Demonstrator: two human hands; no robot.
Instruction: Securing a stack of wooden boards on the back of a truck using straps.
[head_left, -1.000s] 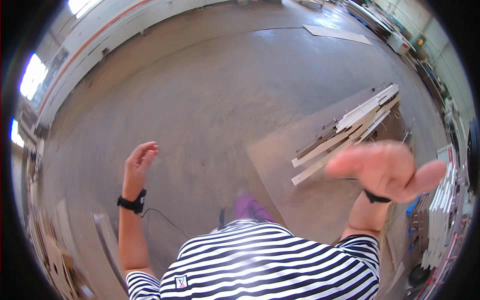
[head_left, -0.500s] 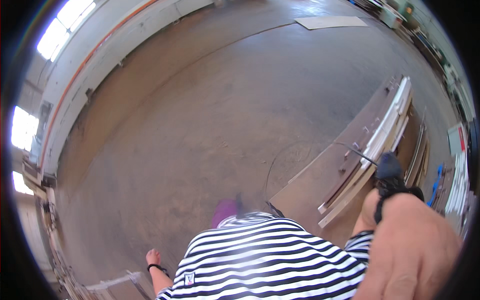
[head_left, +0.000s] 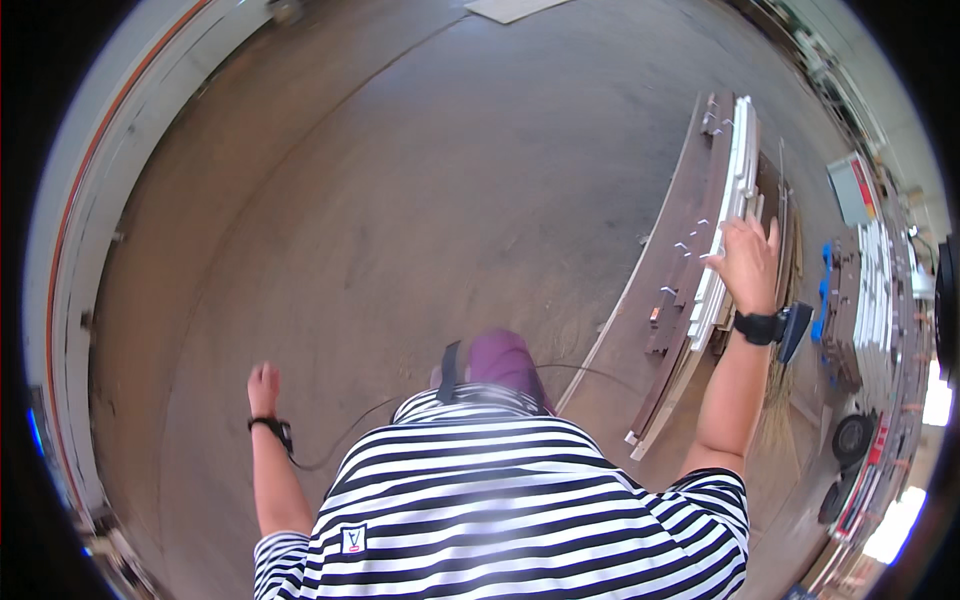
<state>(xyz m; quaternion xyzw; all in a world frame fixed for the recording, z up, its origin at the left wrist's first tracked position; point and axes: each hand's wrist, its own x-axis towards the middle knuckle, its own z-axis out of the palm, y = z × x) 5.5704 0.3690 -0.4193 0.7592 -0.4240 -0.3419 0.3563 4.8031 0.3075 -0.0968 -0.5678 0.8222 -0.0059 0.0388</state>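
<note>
My right hand (head_left: 748,262) is held out to the right with its fingers spread and nothing in them. In the picture it overlaps a stack of long white strips (head_left: 738,165); whether it touches them I cannot tell. A black band with a dark block (head_left: 792,328) is strapped round that wrist. Beside the white strips lie dark brown boards (head_left: 672,360) with small metal pieces on them. My left hand (head_left: 263,390) hangs low at the left over the floor, holding nothing visible, its fingers loosely bent. A black band (head_left: 272,430) circles that wrist too.
Brown concrete floor (head_left: 380,220) spreads ahead and to the left. A pale flat sheet (head_left: 510,8) lies far ahead. More stacked white strips (head_left: 875,285), a grey box (head_left: 852,188) and a black wheel (head_left: 853,438) stand at the right. A thin dark cable (head_left: 345,435) runs near my body.
My right hand has swung from close in front of the camera out over the stacked strips, its fingers now spread. My left hand has come forward. The view has tilted down and turned right.
</note>
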